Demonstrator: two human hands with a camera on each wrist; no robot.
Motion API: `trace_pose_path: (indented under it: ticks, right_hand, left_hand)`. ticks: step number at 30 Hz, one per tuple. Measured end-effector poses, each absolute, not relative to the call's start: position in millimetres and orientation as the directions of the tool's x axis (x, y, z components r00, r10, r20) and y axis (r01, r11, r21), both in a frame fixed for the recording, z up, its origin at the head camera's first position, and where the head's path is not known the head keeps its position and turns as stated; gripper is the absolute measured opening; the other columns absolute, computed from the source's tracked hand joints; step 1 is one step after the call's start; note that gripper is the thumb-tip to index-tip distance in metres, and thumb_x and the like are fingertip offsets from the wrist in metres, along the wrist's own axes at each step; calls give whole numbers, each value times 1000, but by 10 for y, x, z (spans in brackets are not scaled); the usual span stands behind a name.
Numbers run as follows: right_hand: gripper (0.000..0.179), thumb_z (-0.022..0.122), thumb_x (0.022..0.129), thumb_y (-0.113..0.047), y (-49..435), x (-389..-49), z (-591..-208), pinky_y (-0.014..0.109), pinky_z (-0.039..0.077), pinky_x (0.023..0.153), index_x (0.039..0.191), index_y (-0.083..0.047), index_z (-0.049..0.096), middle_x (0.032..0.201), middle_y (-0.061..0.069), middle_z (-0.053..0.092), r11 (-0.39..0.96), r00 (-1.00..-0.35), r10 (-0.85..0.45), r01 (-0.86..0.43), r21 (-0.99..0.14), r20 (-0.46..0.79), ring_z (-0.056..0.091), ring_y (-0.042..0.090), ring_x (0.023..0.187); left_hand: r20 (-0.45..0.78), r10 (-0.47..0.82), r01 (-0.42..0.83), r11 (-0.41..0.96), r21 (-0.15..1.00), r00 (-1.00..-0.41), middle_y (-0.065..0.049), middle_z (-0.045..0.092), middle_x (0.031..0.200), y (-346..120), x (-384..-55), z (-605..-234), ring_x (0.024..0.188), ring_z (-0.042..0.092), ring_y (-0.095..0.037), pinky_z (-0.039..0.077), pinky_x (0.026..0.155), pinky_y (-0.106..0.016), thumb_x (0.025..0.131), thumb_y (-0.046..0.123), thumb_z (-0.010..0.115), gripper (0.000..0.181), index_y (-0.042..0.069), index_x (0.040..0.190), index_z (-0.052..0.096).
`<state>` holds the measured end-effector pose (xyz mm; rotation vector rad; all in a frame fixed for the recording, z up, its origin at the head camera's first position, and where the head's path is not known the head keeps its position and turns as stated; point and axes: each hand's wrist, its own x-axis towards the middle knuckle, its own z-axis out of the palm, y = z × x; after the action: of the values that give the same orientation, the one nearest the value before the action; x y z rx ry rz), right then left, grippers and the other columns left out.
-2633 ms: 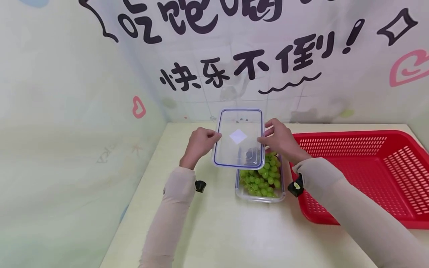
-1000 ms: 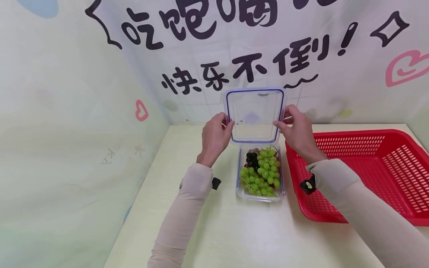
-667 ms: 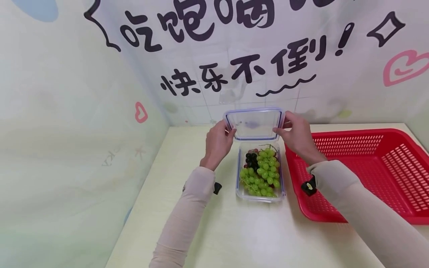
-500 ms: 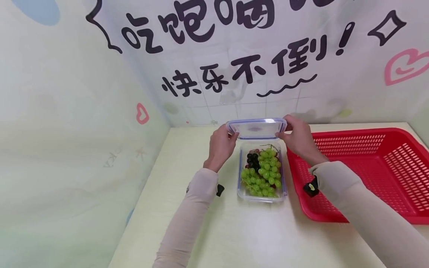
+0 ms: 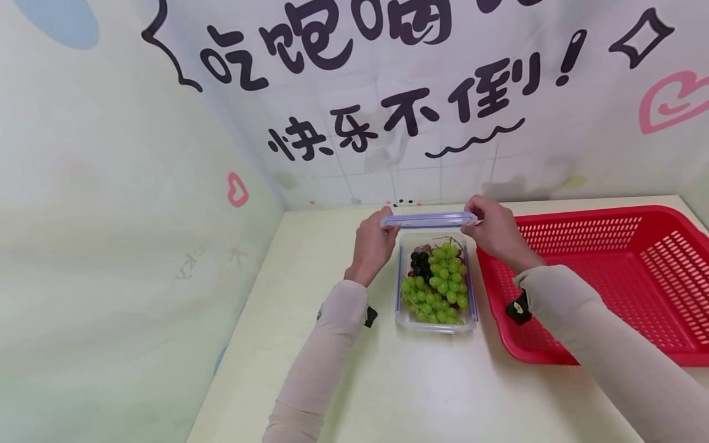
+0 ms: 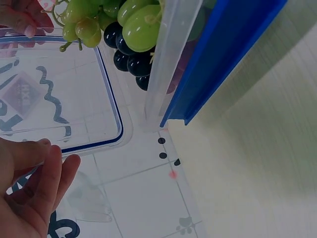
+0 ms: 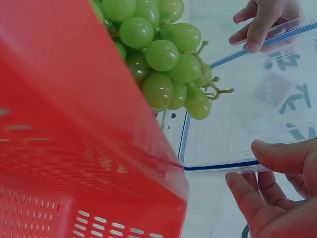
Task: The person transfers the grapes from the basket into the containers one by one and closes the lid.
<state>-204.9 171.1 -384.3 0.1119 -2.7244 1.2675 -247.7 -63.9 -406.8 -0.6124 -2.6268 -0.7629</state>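
Note:
A clear plastic lid (image 5: 429, 220) with a blue seal is held nearly edge-on to the head view, above the back end of a clear container. My left hand (image 5: 374, 245) pinches its left edge and my right hand (image 5: 495, 231) pinches its right edge. In both wrist views thumb and fingers meet on the rim of the lid. The clear food container (image 5: 437, 328) stands on the table below, uncovered. Inside lie green grapes (image 5: 447, 274) and a small cluster of black grapes (image 5: 420, 261); a few reddish ones show between them.
A large red plastic basket (image 5: 615, 289) with slotted walls stands just right of the container, under my right forearm. Behind the pale table (image 5: 354, 381) rises a printed wall covering (image 5: 343, 178), close beyond the lid. Another wall covering (image 5: 138, 277) is at the left.
Both hands have lowered the lid and tipped it from upright, face-on to the head view, to almost edge-on behind the grapes. The container and basket have stayed put.

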Motion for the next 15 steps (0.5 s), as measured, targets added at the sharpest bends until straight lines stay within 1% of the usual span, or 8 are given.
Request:
trace_pose_path:
  ticks: [2, 7, 11, 15]
  right_hand:
    - [18, 68, 90, 3, 1714, -2052, -3869, 43, 51, 77, 97, -3, 52, 109, 22, 63, 651, -987, -15, -129, -748, 157, 56, 35, 95]
    - [21, 69, 88, 4, 1724, -2045, -3911, 43, 49, 77, 96, -4, 51, 107, 21, 63, 663, -987, -21, -133, -737, 159, 54, 35, 95]
    - [22, 69, 88, 5, 1727, -2032, -3925, 42, 50, 77, 97, -4, 51, 107, 22, 63, 663, -988, -33, -135, -737, 151, 55, 36, 95]
    - [23, 68, 88, 6, 1733, -2026, -3922, 43, 51, 79, 99, -4, 50, 108, 22, 62, 662, -991, -49, -127, -738, 126, 55, 37, 97]
  left_hand:
    - [434, 304, 491, 760, 427, -848, -4, 52, 72, -636, -2478, -4092, 62, 44, -17, 32, 57, -25, 97, 15, 65, 29, 9, 79, 43]
    - [439, 295, 494, 741, 455, -848, -5, 64, 80, -624, -2483, -4128, 63, 49, -18, 35, 56, -26, 98, 14, 63, 24, 10, 79, 48]
    - [434, 298, 493, 738, 461, -850, -6, 66, 84, -627, -2475, -4146, 64, 55, -18, 42, 58, -28, 98, 10, 62, 19, 10, 81, 53]
    - [427, 296, 487, 742, 461, -855, -6, 68, 86, -628, -2465, -4147, 70, 62, -19, 50, 64, -31, 97, 9, 63, 14, 10, 84, 56]
